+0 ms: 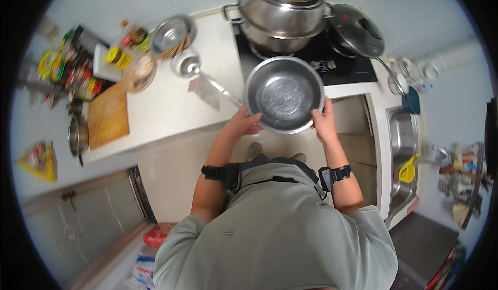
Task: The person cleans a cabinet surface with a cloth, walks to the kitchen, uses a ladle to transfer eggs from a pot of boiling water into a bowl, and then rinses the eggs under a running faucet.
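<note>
A round stainless steel basin (286, 95) is held up by its rim, in front of the black cooktop (356, 72). My left hand (243, 124) grips the rim at the lower left, thumb on top. On the other side, my right hand (323, 120) grips the lower right of the rim. The basin's inside looks wet or scuffed, with circular marks at its bottom. A metal ladle (214, 82) lies on the white counter, its handle end near my left hand. Beside it lies a cleaver-like blade (206, 94), blurred.
A large lidded steamer pot (282, 15) and a lidded pan (356, 31) stand on the cooktop. To the left are a wooden cutting board (109, 115), a metal plate (171, 35) with chopsticks, jars and a saucepan (79, 135). The sink (404, 134) is at right, with a yellow scoop-like tool (408, 169).
</note>
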The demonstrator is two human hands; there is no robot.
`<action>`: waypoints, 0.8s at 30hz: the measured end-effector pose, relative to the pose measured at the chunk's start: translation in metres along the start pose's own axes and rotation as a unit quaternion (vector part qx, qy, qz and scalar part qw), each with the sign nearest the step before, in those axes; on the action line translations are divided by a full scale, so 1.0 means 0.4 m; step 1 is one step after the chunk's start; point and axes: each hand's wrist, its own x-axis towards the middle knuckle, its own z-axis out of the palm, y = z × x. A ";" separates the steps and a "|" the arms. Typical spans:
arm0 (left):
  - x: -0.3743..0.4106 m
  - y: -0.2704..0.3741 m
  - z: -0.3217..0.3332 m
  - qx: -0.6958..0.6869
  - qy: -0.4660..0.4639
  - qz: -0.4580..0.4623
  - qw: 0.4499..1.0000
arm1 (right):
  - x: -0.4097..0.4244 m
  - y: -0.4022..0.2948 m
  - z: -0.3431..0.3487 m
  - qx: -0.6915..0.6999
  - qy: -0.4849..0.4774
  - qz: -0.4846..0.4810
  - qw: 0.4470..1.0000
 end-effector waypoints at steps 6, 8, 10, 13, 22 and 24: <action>0.079 0.019 0.134 0.046 -0.070 -0.017 0.996 | -0.039 0.029 -0.125 0.035 0.086 0.064 0.994; 0.118 0.017 0.194 0.077 -0.112 -0.032 0.990 | -0.062 0.052 -0.201 0.042 0.119 0.088 0.988; 0.146 0.029 0.273 0.107 -0.153 -0.046 0.981 | -0.089 0.063 -0.281 0.081 0.163 0.100 0.978; 0.180 0.028 0.404 0.144 -0.189 -0.060 0.969 | -0.121 0.113 -0.411 0.126 0.232 0.100 0.959; 0.304 -0.047 0.694 0.205 -0.172 -0.048 0.962 | -0.079 0.254 -0.842 0.194 0.404 0.088 0.889; 0.316 -0.058 0.728 0.196 -0.143 -0.043 0.969 | -0.028 0.273 -0.918 0.206 0.424 0.083 0.878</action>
